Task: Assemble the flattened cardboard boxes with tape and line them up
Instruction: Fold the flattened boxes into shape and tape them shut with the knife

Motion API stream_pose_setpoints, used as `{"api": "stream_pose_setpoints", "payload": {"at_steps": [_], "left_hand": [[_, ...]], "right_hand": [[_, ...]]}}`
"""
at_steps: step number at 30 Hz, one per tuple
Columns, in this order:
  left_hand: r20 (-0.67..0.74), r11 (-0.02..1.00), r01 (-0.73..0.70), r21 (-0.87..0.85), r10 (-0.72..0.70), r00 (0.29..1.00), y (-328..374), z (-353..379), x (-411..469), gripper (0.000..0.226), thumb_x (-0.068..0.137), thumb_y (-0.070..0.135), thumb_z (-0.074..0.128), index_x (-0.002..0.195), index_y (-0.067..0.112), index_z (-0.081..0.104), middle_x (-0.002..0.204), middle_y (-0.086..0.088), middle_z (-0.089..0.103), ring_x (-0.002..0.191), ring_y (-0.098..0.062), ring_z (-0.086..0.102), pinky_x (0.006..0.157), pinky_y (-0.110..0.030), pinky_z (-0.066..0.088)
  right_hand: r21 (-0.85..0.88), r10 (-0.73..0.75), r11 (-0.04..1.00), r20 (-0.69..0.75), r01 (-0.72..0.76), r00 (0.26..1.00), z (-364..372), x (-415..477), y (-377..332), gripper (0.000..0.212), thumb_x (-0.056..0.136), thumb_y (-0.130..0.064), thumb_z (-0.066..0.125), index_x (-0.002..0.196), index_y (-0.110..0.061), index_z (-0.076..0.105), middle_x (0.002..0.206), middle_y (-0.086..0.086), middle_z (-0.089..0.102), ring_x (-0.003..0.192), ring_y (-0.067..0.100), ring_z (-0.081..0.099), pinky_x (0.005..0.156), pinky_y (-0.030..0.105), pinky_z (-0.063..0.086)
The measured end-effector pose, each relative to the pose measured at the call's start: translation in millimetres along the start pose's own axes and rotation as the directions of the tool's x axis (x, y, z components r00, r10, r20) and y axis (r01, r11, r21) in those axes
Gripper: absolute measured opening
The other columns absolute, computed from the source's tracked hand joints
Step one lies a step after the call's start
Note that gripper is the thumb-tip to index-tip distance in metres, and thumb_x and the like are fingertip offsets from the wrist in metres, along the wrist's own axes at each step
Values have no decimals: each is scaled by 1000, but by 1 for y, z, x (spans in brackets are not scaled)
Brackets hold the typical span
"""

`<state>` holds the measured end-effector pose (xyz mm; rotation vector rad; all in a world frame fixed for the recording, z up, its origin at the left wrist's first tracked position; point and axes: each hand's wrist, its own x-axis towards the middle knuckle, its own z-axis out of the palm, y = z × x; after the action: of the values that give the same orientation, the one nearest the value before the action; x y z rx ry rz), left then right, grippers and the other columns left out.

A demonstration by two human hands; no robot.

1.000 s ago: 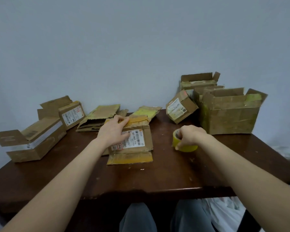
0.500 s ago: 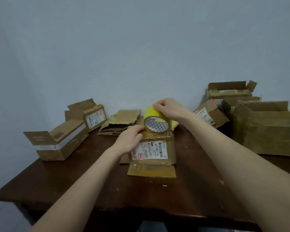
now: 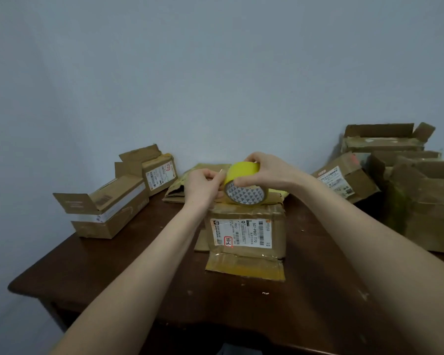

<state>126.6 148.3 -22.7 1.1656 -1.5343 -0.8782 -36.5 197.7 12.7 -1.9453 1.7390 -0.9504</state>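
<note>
Tape roll [image 3: 244, 184]: clasped by right hand [image 3: 271, 172] above labelled box [image 3: 246, 233], mid worktop [image 3: 139, 272]; left hand [image 3: 203, 187] grip pinching at roll's left edge, likely to peel a strip for sealing.

A person's right hand [image 3: 265, 172] grips a yellow tape roll [image 3: 241, 175] over the far edge of a labelled cardboard box [image 3: 246, 234] on a dark wooden table [image 3: 139, 278], while the left hand [image 3: 203, 187] pinches at the roll's edge. Open-flapped boxes [image 3: 105, 216] stand at left, flattened cardboard [image 3: 176, 194] lies behind the hands, and more boxes [image 3: 433, 208] crowd the right.
</note>
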Motion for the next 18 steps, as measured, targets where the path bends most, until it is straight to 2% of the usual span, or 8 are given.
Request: {"api": "stream_pose_setpoints", "payload": {"at_steps": [2, 5, 7, 9, 12, 14, 16, 18], "left_hand": [[-28, 999, 30, 44, -29, 999, -4, -4, 2, 21, 87, 24, 66, 71, 10, 67, 63, -1, 66, 58, -21, 68, 69, -44, 59], [-23, 997, 72, 26, -71, 997, -9, -6, 3, 23, 89, 16, 62, 67, 10, 62, 59, -5, 62, 38, -15, 56, 49, -32, 52], [-51, 997, 60, 55, -57, 997, -11, -11, 6, 28, 88, 10, 58, 60, 11, 59, 56, -3, 58, 39, -14, 48, 45, -24, 41], [-80, 996, 66, 62, -61, 995, -14, -20, 11, 33, 87, 8, 57, 54, 12, 58, 50, 1, 55, 44, -16, 45, 47, -24, 38], [-94, 990, 131, 55, -125, 988, -26, -30, 10, 36, 88, 10, 59, 53, 11, 56, 48, 2, 52, 44, -15, 44, 49, -24, 38], [-79, 984, 174, 29, -171, 982, -34, -30, 7, 35, 90, 12, 60, 55, 12, 56, 52, -1, 50, 45, -14, 42, 49, -22, 36], [-60, 980, 198, -7, -198, 978, -40, -26, 3, 34, 91, 15, 61, 57, 12, 56, 54, -1, 49, 47, -14, 40, 46, -21, 34], [-50, 978, 207, -20, -208, 977, -44, -23, 0, 34, 92, 18, 61, 58, 12, 56, 55, -1, 49, 48, -12, 39, 41, -20, 32]], "right_hand": [[58, 4, 998, -28, -2, 1000, 1, -4, 13, 50, 68, -35, 85, 104, -21, 52, 96, -5, 59, 86, 11, 54, 66, 22, 41], [133, -36, 990, -72, 45, 997, 5, -8, 22, 45, 66, -32, 86, 93, -25, 51, 92, 0, 61, 79, 12, 54, 63, 24, 40], [102, -64, 992, -116, 76, 991, 6, -8, 18, 41, 68, -34, 84, 92, -23, 53, 87, -2, 59, 72, 9, 53, 60, 24, 39], [53, -76, 995, -130, 83, 989, 4, -4, 14, 40, 68, -40, 83, 94, -23, 57, 86, -3, 60, 71, 7, 53, 59, 23, 40], [-57, -73, 996, -99, 68, 992, 2, 3, 9, 45, 67, -57, 76, 105, -35, 63, 103, -6, 68, 99, 11, 59, 83, 30, 48], [-96, -59, 994, -77, 52, 995, 3, 5, 6, 58, 68, -63, 71, 119, -38, 63, 116, -6, 67, 117, 14, 55, 99, 38, 45], [-154, -54, 987, -79, 41, 995, 5, 5, 4, 61, 70, -66, 68, 124, -39, 58, 124, -5, 63, 120, 18, 53, 100, 42, 44], [-212, -41, 977, -91, 21, 995, 6, 5, 3, 55, 70, -69, 66, 116, -41, 55, 120, -1, 59, 109, 23, 54, 89, 39, 46]]}}
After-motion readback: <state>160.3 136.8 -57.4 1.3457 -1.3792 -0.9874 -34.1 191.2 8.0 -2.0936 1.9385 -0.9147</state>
